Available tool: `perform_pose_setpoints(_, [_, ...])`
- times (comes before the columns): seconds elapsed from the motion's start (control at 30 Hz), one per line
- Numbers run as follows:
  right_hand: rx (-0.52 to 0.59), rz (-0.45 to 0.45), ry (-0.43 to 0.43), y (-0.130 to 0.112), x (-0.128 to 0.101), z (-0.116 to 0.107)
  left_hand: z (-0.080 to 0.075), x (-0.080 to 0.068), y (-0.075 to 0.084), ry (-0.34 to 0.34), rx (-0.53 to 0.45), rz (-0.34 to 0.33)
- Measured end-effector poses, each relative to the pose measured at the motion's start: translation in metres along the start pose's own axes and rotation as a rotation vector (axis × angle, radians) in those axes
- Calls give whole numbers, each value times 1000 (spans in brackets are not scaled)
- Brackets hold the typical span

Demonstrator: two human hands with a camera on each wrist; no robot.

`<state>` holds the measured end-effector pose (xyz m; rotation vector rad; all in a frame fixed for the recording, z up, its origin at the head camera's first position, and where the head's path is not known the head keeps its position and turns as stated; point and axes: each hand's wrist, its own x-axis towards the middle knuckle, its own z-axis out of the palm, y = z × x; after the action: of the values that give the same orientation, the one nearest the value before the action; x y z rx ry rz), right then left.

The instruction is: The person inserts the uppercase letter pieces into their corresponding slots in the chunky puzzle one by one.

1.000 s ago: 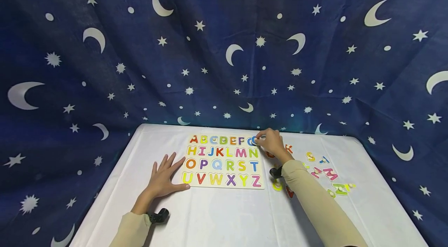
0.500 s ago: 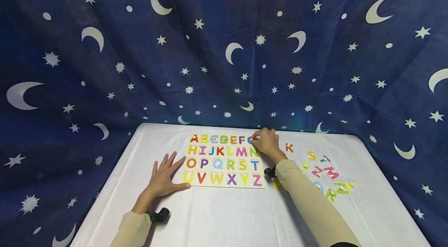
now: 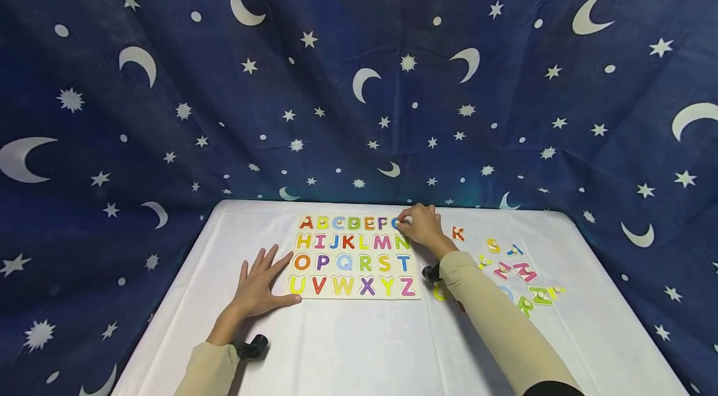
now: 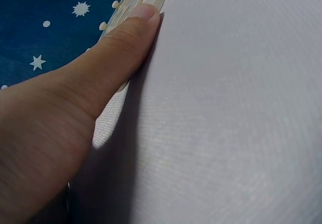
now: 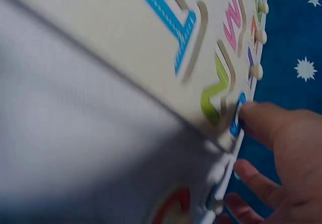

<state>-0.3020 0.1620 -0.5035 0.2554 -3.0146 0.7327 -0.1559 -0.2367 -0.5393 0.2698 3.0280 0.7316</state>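
A pale alphabet puzzle board (image 3: 356,289) lies on the white table, with knobbed letters A to F in its top row. At the top right corner, my right hand (image 3: 424,227) pinches a blue letter G (image 5: 238,114) over its place, beside the purple F (image 3: 382,223); the fingers partly cover it. Whether it lies flush cannot be told. My left hand (image 3: 255,290) rests at the board's left side with fingers spread, the thumb (image 4: 143,17) touching the lower left corner. The recesses in the lower rows show printed letters without knobs.
Loose knobbed letters lie right of the board, among them a red K (image 3: 458,234), a yellow S (image 3: 493,246), a pink M (image 3: 525,272) and a green R (image 3: 525,305). My right forearm covers some. A dark star-patterned curtain (image 3: 359,103) hangs behind the table.
My right hand has shifted slightly left, bringing the blue G from beside its recess to over it. The forearm's shift uncovers more loose letters. My left hand stays in place.
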Motion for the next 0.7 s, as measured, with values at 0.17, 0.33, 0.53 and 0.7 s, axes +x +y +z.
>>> perform_pose_setpoints(0.17, [11,-124,-37,10,-7,-24,2,1,-2,1,9,3])
perform_pose_setpoints(0.33, [38,-217,-75,27,-17,-52,3,2,-3,-2,1,11])
perform_pose_setpoints(0.53, [45,-259,-76,41,-34,-84,4,2,-5,32,-2,25])
perform_pose_setpoints(0.7, [20,-252,-56,54,-52,-101,4,1,-4,14,-3,17])
